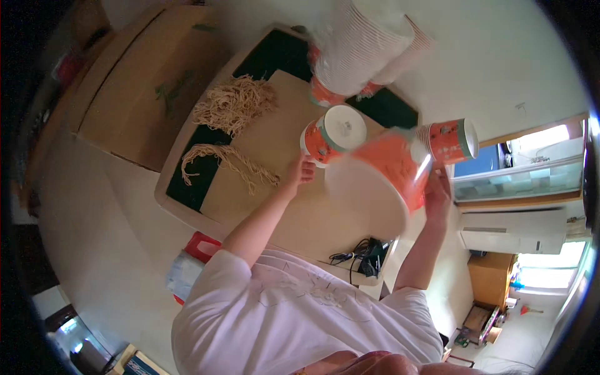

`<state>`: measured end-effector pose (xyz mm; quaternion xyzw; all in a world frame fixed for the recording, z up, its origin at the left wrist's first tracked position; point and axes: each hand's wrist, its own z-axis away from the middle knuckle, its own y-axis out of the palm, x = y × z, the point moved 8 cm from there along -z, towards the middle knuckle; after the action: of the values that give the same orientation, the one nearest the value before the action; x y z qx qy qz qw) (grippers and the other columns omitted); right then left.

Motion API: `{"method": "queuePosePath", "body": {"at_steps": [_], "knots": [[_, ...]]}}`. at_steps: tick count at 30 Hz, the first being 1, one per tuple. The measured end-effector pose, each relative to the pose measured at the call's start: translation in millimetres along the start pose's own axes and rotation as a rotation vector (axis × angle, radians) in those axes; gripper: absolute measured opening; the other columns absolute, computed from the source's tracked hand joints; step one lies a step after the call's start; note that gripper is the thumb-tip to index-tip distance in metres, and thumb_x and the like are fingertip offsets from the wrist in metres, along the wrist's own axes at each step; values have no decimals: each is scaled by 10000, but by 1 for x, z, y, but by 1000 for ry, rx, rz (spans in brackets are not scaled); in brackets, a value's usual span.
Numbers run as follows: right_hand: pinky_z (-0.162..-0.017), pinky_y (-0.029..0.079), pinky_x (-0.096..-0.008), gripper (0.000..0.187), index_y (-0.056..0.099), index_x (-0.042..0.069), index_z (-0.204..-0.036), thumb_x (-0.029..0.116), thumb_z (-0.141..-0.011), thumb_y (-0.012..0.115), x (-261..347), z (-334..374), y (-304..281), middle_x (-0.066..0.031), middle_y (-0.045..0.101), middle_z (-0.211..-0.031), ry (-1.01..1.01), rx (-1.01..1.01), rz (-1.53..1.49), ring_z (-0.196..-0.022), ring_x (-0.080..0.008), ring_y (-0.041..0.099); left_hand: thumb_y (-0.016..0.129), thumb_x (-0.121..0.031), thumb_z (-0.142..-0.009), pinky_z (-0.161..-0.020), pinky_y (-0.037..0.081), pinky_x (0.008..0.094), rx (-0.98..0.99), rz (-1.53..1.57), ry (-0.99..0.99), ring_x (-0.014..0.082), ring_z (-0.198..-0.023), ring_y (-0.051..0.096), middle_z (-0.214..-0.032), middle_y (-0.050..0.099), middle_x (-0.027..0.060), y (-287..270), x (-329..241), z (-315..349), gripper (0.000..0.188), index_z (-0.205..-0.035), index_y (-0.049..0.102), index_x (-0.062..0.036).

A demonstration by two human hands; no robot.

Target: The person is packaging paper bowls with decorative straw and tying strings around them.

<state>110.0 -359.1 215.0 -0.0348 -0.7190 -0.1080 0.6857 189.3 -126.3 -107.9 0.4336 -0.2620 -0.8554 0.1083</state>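
your left hand (302, 170) gripped the side of a small orange-and-white paper cup (332, 134), holding it tipped over the tan cardboard sheet (281, 187) on the dark-topped table (187, 187). your right hand (435, 195) was closed around a large blurred orange paper bowl (381, 178), raised close to the camera, just beside a sideways stack of orange paper cups (449, 141). a tall white stack of nested paper cups (356, 50) rose behind the small cup. two bundles of tan raffia strands (232, 105) lay on the sheet to your left. a brown cardboard box (144, 87) stood beyond them.
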Motion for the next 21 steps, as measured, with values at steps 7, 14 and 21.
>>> {"method": "queuePosePath", "body": {"at_steps": [7, 14, 21], "knots": [[-787, 518, -337, 350, 534, -2, -1201, 213, -928, 490, -296, 108, -24, -90, 615, -1044, 656, -105, -589, -919, -191, 598, 394, -332, -957, -988, 376, 357, 370, -160, 64, 159, -1283, 362, -1343, 455, 48, 50, -70, 170, 516, -1421, 309, -123], [-740, 509, -315, 339, 563, 37, -1143, 297, -936, 496, -332, 125, 0, -69, 617, -1031, 542, -155, -144, -900, -162, 588, 532, -50, -863, -929, 414, 308, 201, -482, 71, 169, -1077, 521, -1230, 520, 95, -1, 0, 134, 467, -1314, 417, -20], [-633, 426, -207, 238, 564, 80, -1105, 168, -887, 595, -254, 111, -6, -1, 575, -829, 262, -137, 368, -751, -66, 531, 545, -75, -878, -1040, 344, 381, 1103, -614, 287, 278, -1229, 447, -1292, 481, 173, 146, -115, 302, 377, -1246, 500, -2]]}}
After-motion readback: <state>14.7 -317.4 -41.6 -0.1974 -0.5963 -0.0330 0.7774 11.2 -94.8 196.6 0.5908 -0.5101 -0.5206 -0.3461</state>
